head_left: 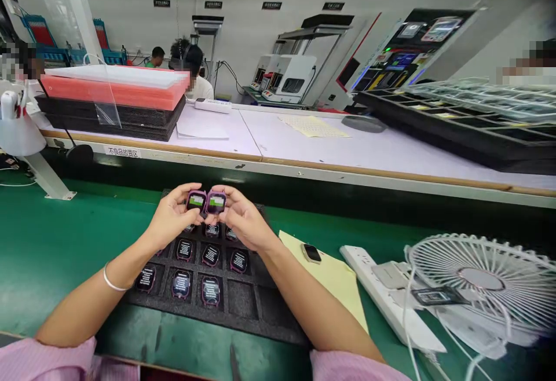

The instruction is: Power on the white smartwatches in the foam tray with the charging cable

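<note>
My left hand (172, 214) is closed on a purple-framed smartwatch (196, 200) whose screen is lit with green and white. Side by side with it, a second purple smartwatch (216, 202) is gripped in my right hand (243, 219), its screen lit in a similar way. Both are held above a black foam tray (243, 300) divided into square pockets. Several more smartwatches (211, 291) lie face up in the pockets, with white text on dark screens. My forearms and hands hide part of the tray.
Right of the tray, a pale watch (311, 253) lies on a yellow sheet (334, 282). Beyond it are a white power strip (391, 300) and a white fan (482, 279). A raised shelf (269, 138) runs along the back, carrying stacked foam trays (108, 114). People sit beyond.
</note>
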`<action>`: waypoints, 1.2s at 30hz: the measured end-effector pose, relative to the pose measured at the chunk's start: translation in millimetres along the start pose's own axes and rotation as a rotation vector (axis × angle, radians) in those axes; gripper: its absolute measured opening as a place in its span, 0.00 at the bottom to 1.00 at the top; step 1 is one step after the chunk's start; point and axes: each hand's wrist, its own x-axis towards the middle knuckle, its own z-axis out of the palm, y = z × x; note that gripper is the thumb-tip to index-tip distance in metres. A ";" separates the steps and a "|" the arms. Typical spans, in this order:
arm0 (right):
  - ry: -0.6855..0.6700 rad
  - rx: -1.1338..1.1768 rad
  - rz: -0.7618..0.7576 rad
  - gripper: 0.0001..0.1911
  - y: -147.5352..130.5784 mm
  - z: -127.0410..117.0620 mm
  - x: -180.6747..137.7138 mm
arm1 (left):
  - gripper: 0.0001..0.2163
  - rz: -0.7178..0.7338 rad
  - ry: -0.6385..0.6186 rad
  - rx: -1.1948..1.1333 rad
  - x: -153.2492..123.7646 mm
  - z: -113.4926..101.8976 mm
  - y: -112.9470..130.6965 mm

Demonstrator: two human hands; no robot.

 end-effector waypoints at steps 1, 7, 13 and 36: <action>-0.002 0.008 0.028 0.25 7.3 -1.2 -3.8 | 0.25 -0.029 0.004 0.005 -3.5 -1.7 -5.4; 0.016 0.061 0.097 0.23 22.0 -7.6 -10.9 | 0.21 -0.052 0.020 0.032 -2.9 -2.3 -21.7; 0.068 0.080 0.097 0.22 23.1 -13.5 -9.3 | 0.19 -0.050 0.021 0.055 5.5 1.4 -27.3; 0.129 0.088 0.095 0.22 31.0 -18.8 -10.3 | 0.22 -0.141 -0.002 0.038 11.0 -0.2 -34.3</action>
